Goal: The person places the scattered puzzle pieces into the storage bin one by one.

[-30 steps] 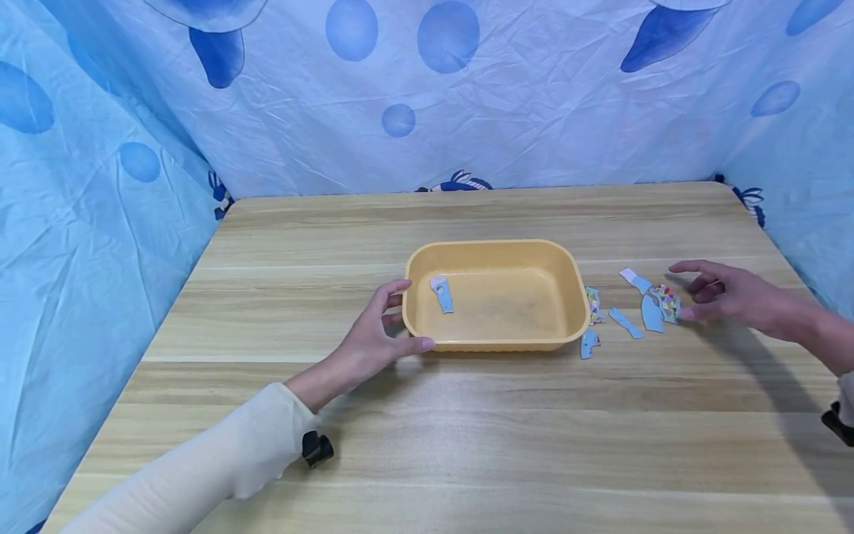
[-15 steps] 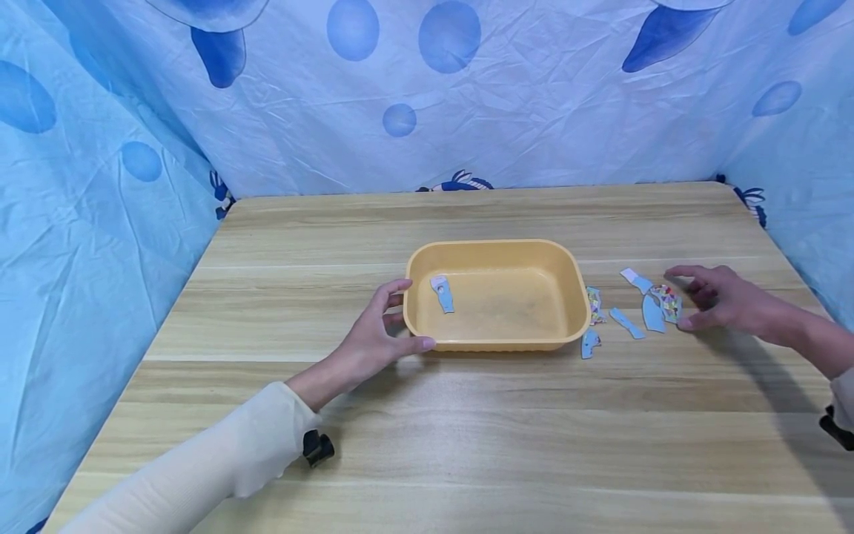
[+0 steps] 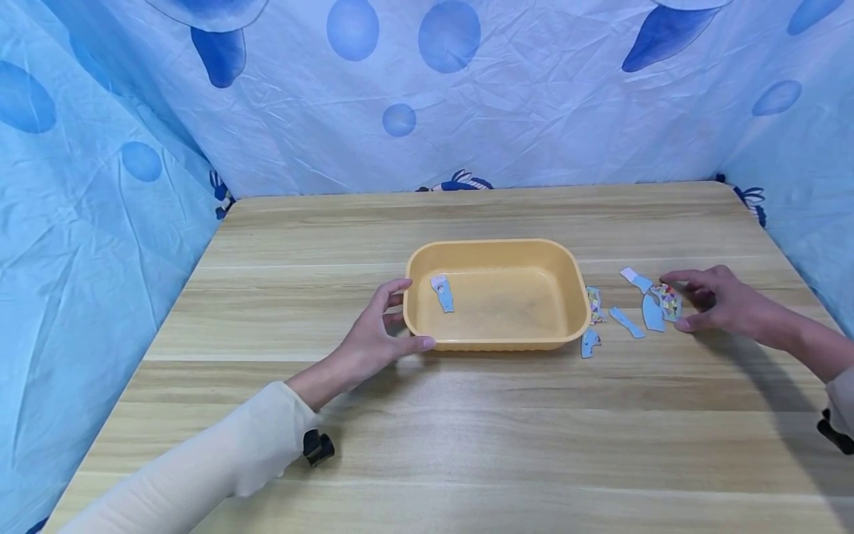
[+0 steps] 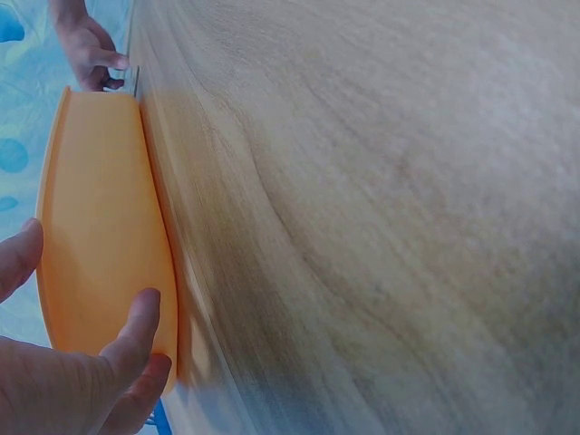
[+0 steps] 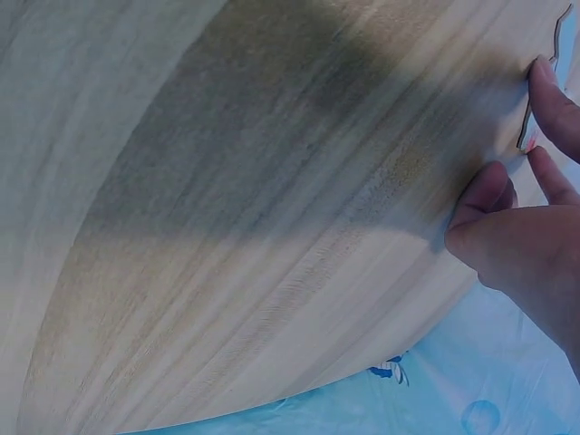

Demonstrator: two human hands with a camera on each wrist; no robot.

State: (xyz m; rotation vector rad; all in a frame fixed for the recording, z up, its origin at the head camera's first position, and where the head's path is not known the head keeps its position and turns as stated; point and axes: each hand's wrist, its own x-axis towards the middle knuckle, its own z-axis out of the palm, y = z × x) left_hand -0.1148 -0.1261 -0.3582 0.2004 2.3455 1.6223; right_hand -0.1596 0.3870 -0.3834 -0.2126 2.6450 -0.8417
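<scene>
A shallow yellow plastic tray (image 3: 497, 345) sits mid-table with one blue puzzle piece (image 3: 443, 294) inside. My left hand (image 3: 371, 334) holds its left end, thumb at the near corner and other fingers along the end wall; the left wrist view shows the fingers against the orange-looking tray (image 4: 100, 181). To the tray's right, my right hand (image 3: 723, 302) is low over the table, fingers bent and thumb apart. Its forefinger and thumb are at the edges of a multicoloured piece (image 3: 669, 302). In the right wrist view, fingertips (image 5: 544, 77) meet a piece's edge; any grip is unclear.
More pieces lie right of the tray: a curved blue one (image 3: 652, 314), a narrow blue one (image 3: 626, 323), a pink-tipped one (image 3: 637, 279), a patterned one (image 3: 594, 305) and a small blue one (image 3: 588, 343). A blue patterned cloth (image 3: 467, 119) hangs around the wooden table (image 3: 427, 445).
My right hand has shifted slightly left, its forefinger coming down to the multicoloured piece. The left hand and tray have stayed put.
</scene>
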